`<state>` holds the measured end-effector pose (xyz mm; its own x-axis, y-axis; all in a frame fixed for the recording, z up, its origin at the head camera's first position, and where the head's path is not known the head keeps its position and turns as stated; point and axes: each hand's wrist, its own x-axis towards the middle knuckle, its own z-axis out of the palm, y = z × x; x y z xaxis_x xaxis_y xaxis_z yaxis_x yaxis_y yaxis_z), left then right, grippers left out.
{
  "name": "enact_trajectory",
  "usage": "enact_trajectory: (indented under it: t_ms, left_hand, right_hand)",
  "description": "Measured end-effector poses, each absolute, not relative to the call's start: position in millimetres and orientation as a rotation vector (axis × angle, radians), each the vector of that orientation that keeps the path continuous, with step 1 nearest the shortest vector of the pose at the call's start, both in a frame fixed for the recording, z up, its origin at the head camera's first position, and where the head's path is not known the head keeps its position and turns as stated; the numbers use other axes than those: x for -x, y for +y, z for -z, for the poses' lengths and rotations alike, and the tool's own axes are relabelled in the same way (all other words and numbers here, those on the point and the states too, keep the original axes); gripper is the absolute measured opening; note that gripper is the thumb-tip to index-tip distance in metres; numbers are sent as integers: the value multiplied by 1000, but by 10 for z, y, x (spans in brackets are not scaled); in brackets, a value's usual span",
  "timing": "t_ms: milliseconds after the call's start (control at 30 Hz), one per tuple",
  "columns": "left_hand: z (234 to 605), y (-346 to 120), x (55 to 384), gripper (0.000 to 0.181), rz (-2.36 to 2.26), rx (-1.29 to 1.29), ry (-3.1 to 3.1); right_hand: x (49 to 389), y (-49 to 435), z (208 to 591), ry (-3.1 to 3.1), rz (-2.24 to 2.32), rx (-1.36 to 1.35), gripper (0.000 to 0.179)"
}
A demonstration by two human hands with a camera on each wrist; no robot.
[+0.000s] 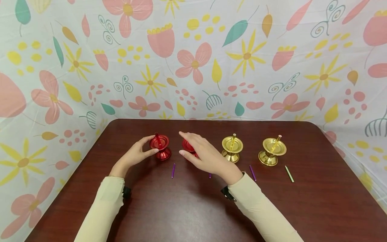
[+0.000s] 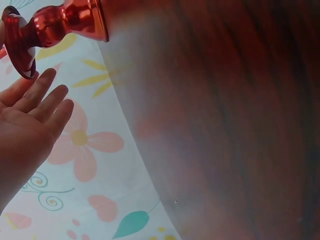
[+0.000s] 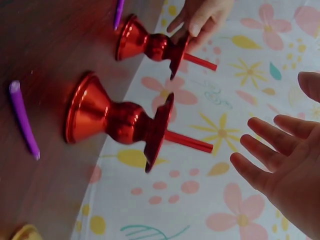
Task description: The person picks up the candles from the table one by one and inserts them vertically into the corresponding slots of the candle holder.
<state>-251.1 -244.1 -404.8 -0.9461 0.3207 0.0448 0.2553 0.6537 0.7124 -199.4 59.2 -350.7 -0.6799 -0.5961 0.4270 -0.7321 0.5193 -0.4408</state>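
The left hand [image 1: 135, 156] is at the leftmost red metal candle holder [image 1: 163, 153], thumb at the front of its dish and index fingertip at the back rim. In the left wrist view, the other fingers [image 2: 57, 107] extend loosely beyond the dish. A thin red stick leans up from that holder. The right hand [image 1: 205, 156] reaches over a second red candle holder [image 3: 127, 122], mostly hidden behind it in the head view. In the right wrist view its fingers [image 3: 265, 150] are spread, apart from the holder's upright red stick [image 3: 190, 141].
Two gold candle holders [image 1: 232, 155] [image 1: 269, 158], each with a slim stick in it, stand further right. Thin purple sticks [image 1: 173, 170] [image 1: 252, 173] and a pale green one [image 1: 289, 173] lie on the dark table [image 1: 181, 208]. Behind hangs a floral cloth [image 1: 193, 90].
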Motion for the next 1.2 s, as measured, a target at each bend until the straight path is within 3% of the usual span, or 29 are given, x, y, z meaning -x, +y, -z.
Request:
enact_trajectory:
  t_ms: [600,1200]
  left_hand:
    - [3975,-2413,2494,71,-1129,-449,2805]
    - [3954,-2419,2516,71,-1091,-472,2805]
  right_hand:
    - [2037,200,3705,-2623,-838,-1116,54]
    - [2077,-25,3895,-2749,-656,-1087,36]
